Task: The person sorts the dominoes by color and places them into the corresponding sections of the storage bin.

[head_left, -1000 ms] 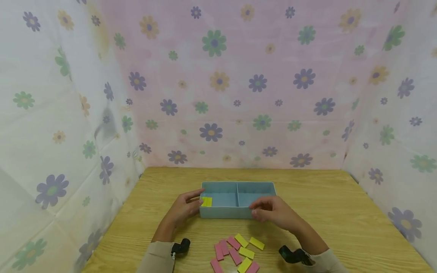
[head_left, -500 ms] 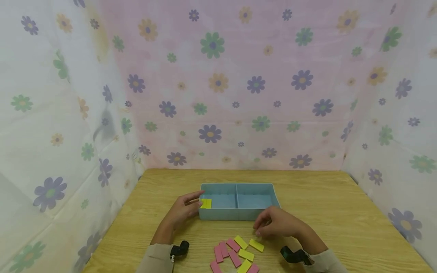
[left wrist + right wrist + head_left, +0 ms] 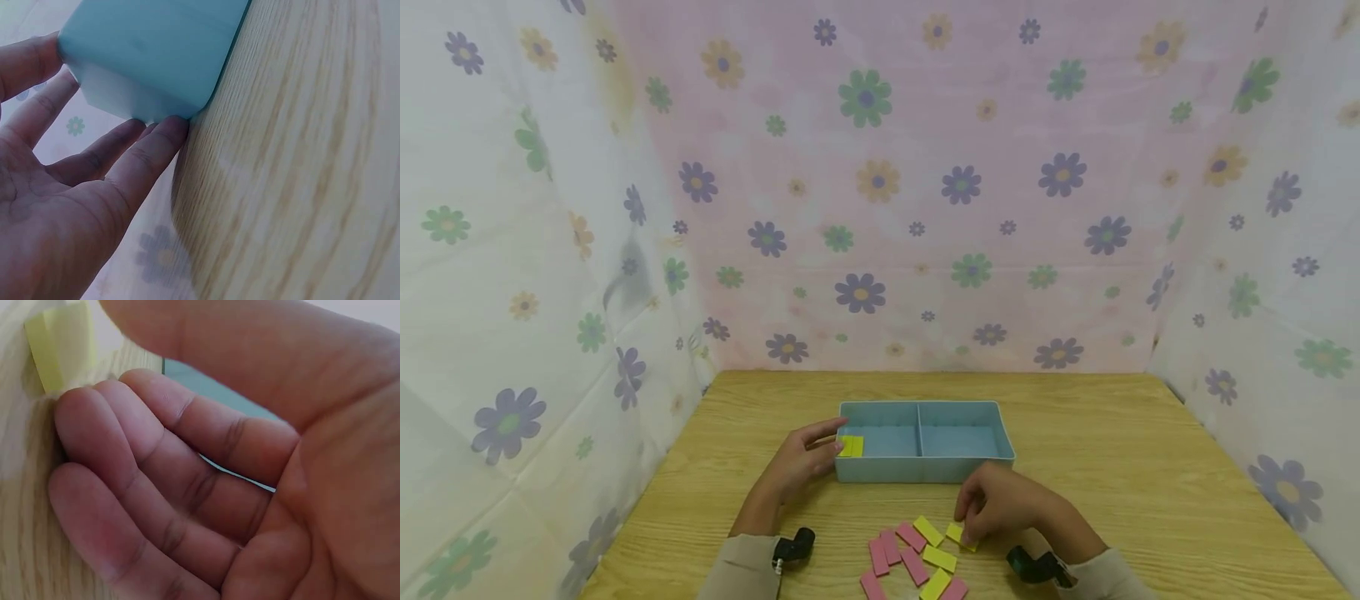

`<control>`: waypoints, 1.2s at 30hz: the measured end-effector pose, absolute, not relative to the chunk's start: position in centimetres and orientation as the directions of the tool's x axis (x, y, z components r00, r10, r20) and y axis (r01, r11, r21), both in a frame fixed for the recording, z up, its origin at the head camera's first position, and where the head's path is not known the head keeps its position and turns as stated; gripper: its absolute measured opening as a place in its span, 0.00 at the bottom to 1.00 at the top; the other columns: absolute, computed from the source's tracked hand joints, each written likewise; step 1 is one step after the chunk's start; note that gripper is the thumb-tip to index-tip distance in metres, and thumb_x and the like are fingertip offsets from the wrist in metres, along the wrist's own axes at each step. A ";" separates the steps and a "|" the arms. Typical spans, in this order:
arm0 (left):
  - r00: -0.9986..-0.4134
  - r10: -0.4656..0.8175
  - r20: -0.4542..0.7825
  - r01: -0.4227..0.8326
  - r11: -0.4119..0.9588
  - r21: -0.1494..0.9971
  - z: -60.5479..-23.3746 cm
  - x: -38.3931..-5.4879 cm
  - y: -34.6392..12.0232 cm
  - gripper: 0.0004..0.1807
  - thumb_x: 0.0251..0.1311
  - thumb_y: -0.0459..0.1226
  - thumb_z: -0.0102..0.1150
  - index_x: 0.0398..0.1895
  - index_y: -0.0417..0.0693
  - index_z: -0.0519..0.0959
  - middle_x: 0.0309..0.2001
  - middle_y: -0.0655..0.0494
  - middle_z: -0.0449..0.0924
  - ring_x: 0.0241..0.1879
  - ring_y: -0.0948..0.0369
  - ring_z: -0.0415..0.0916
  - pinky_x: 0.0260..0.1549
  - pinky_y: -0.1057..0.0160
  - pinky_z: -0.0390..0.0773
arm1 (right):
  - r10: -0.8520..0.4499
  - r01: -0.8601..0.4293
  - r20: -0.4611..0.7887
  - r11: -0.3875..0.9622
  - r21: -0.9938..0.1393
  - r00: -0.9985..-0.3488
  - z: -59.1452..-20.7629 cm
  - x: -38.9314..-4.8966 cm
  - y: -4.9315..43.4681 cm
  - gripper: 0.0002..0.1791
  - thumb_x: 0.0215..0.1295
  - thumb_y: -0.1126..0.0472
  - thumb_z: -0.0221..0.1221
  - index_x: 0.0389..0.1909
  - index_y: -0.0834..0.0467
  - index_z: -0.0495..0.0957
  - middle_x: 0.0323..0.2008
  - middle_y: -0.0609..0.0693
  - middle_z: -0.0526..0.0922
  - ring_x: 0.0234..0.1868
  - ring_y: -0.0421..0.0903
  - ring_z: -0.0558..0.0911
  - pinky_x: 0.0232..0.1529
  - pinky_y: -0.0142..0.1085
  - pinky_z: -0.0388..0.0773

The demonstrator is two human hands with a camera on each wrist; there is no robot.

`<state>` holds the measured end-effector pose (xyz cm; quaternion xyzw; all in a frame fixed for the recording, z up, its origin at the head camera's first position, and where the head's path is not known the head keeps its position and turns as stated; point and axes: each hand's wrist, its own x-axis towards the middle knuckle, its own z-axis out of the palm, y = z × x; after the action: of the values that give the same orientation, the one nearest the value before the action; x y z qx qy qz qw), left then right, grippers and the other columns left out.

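Observation:
A pale blue two-compartment box (image 3: 925,471) stands on the table. Spread fingers of my left hand (image 3: 805,458) touch its left end, low and near a corner in the left wrist view (image 3: 94,181). Yellow blocks (image 3: 852,447) lie in the left compartment by that end. My right hand (image 3: 1011,504) is in front of the box with fingers bent, thumb and fingertips at a yellow block (image 3: 953,532). In the right wrist view that yellow block (image 3: 59,347) is on the wood beyond the fingertips, partly behind the thumb; whether it is pinched is unclear.
Several pink blocks (image 3: 914,567) and other yellow blocks (image 3: 940,559) lie loose on the wooden table (image 3: 760,392) in front of the box. A flowered cloth (image 3: 917,192) hangs behind and at both sides.
My right hand has come down from the box's front rim to the loose yellow block at the right of the pile. The left hand stays at the box's left end.

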<state>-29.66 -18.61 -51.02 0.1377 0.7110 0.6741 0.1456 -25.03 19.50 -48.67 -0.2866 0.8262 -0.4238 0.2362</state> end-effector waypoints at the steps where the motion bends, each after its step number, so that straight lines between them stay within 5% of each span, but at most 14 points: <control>1: -0.919 0.393 -0.022 0.000 0.055 0.998 -51.0 -29.7 -18.6 0.32 0.75 0.38 0.60 0.79 0.47 0.66 0.78 0.38 0.60 0.75 0.41 0.64 0.61 0.56 0.81 | -0.670 -0.272 -0.153 0.484 -0.832 -0.726 -48.7 -25.0 19.4 0.10 0.52 0.63 0.77 0.34 0.59 0.88 0.26 0.49 0.88 0.24 0.37 0.81 0.26 0.31 0.80; 36: -0.918 0.396 -0.022 -0.004 0.047 0.999 -51.1 -29.8 -18.7 0.32 0.75 0.39 0.60 0.79 0.47 0.66 0.78 0.39 0.61 0.75 0.42 0.65 0.63 0.54 0.80 | -0.563 -0.314 -0.121 0.612 -0.725 -0.818 -48.2 -24.6 19.3 0.12 0.49 0.64 0.79 0.35 0.56 0.89 0.26 0.45 0.85 0.26 0.41 0.80 0.29 0.35 0.78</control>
<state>-29.81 -18.71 -51.15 0.1383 0.7082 0.6764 0.1476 -24.61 19.25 -48.20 -0.2487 0.8815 -0.3632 0.1711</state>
